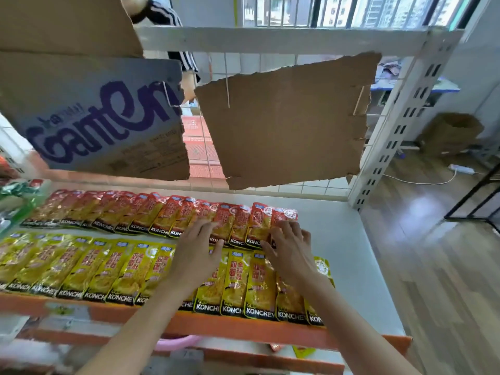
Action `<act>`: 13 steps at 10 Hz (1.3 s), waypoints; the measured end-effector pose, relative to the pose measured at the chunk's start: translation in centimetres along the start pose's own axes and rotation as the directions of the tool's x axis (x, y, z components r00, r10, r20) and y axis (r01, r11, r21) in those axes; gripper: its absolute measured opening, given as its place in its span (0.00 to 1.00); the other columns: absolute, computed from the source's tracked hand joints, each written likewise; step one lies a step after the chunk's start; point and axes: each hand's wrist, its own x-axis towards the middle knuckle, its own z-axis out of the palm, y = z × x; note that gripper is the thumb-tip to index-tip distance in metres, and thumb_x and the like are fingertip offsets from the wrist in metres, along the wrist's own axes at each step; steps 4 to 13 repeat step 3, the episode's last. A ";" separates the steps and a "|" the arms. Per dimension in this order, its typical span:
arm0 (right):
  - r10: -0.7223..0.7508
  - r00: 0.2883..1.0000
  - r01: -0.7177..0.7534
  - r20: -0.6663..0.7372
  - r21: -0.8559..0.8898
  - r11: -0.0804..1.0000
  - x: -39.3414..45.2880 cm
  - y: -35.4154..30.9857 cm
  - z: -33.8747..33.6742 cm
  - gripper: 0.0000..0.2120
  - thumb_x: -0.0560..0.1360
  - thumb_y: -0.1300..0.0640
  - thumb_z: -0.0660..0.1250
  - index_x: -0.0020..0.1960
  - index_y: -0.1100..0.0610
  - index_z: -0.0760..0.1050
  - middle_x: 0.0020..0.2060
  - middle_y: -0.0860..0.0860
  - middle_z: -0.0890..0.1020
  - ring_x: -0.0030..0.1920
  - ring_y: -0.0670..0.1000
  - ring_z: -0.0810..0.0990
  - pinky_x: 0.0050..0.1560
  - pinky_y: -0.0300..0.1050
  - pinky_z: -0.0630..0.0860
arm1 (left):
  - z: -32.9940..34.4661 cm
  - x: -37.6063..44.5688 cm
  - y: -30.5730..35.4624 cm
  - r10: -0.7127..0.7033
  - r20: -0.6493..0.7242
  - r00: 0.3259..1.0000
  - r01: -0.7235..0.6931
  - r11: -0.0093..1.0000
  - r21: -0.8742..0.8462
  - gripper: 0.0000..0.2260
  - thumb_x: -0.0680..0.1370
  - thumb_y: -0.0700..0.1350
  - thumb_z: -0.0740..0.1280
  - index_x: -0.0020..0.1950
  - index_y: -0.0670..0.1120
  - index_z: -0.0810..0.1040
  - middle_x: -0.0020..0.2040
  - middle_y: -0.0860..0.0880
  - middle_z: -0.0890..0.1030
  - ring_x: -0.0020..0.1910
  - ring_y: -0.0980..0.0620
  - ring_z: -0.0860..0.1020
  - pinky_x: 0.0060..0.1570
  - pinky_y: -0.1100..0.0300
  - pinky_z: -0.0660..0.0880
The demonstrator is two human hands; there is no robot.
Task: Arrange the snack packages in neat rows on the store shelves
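Two overlapping rows of flat snack packages lie on a white shelf with an orange front lip. The back row is red packages; the front row is yellow packages. My left hand rests flat, fingers spread, on the red row right of its middle. My right hand lies fingers apart on the last red package at the row's right end. Both forearms cross over the yellow row and hide parts of it.
Two cardboard sheets hang on the wire back grid: a printed one at left, a plain torn one at right. A white perforated upright marks the shelf's right end. Green packages sit at far left. Another person's striped sleeve shows behind.
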 end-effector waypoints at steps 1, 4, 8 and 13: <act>-0.172 0.985 0.172 -0.021 0.059 0.983 -0.5 -2.1 -0.1 0.17 0.79 0.50 0.56 0.62 0.57 0.73 0.63 0.52 0.71 0.65 0.55 0.67 0.66 0.53 0.64 | -1.4 -3.6 -0.2 -0.030 -0.072 0.997 0.026 0.998 -0.063 0.22 0.75 0.56 0.56 0.62 0.44 0.75 0.59 0.48 0.75 0.59 0.51 0.72 0.61 0.60 0.66; -0.479 0.877 0.469 0.038 0.151 0.870 -1.5 -9.4 1.4 0.14 0.76 0.56 0.56 0.51 0.60 0.76 0.47 0.56 0.78 0.53 0.59 0.75 0.45 0.50 0.74 | -5.6 -10.3 -2.8 -0.228 -0.106 0.968 0.219 0.972 -0.089 0.13 0.78 0.45 0.65 0.62 0.46 0.74 0.60 0.51 0.73 0.59 0.57 0.70 0.57 0.71 0.60; -0.479 0.877 0.469 0.038 0.151 0.870 -1.5 -9.4 1.4 0.14 0.76 0.56 0.56 0.51 0.60 0.76 0.47 0.56 0.78 0.53 0.59 0.75 0.45 0.50 0.74 | -5.6 -10.3 -2.8 -0.228 -0.106 0.968 0.219 0.972 -0.089 0.13 0.78 0.45 0.65 0.62 0.46 0.74 0.60 0.51 0.73 0.59 0.57 0.70 0.57 0.71 0.60; -0.479 0.877 0.469 0.038 0.151 0.870 -1.5 -9.4 1.4 0.14 0.76 0.56 0.56 0.51 0.60 0.76 0.47 0.56 0.78 0.53 0.59 0.75 0.45 0.50 0.74 | -5.6 -10.3 -2.8 -0.228 -0.106 0.968 0.219 0.972 -0.089 0.13 0.78 0.45 0.65 0.62 0.46 0.74 0.60 0.51 0.73 0.59 0.57 0.70 0.57 0.71 0.60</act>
